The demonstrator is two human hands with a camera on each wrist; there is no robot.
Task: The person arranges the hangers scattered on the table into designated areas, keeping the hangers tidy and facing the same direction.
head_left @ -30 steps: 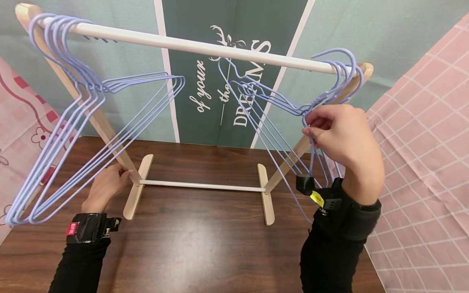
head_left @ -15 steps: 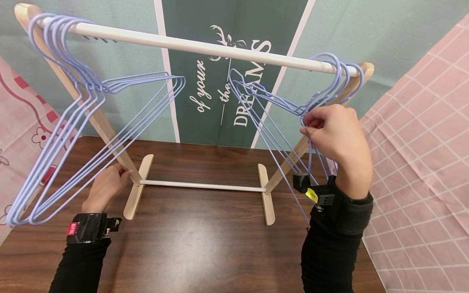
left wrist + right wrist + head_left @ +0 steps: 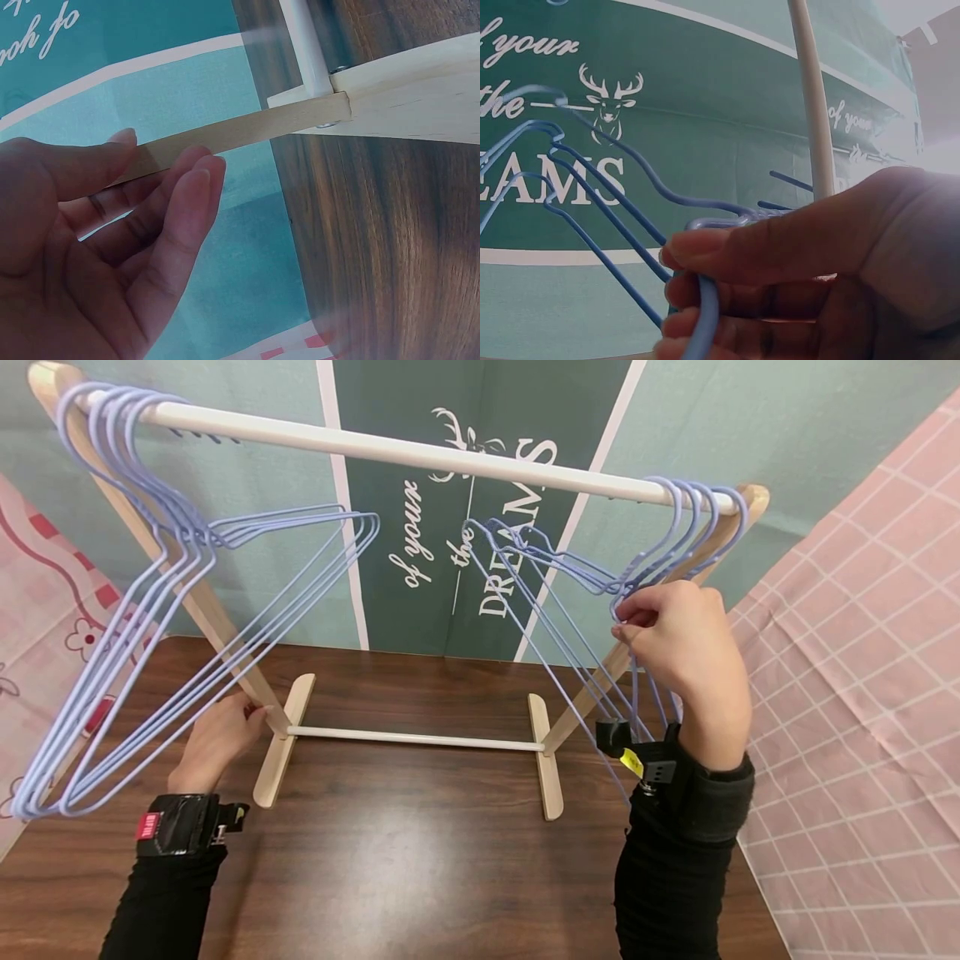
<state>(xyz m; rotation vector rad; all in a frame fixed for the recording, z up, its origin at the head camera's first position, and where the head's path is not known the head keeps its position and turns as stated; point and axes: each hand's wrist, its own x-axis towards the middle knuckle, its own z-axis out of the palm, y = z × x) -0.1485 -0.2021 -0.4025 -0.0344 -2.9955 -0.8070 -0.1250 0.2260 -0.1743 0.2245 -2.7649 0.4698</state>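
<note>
My right hand (image 3: 686, 647) pinches a blue wire hanger (image 3: 705, 315) just below its neck, thumb on one side and fingers on the other. This hanger's hook goes over the white top rail (image 3: 405, 450) of a wooden clothes rack, next to several like hangers at the right end. Low on the rack's left side, my left hand (image 3: 221, 735) grips the wooden upright (image 3: 240, 129) between thumb and fingers. Above that hand, several more blue hangers (image 3: 198, 539) hang bunched at the rail's left end. My fingers hide part of the held hanger's shoulder.
The rack's two wooden feet (image 3: 546, 760) stand on a dark brown table (image 3: 420, 860), joined by a thin white lower bar (image 3: 416, 739). Behind hangs a green cloth (image 3: 420, 610) with white lettering. Pink cloths (image 3: 862, 693) flank both sides.
My right hand has moved a little left and down, bringing the hanger's hook from above the rail onto it. The left hand has kept its place on the upright.
</note>
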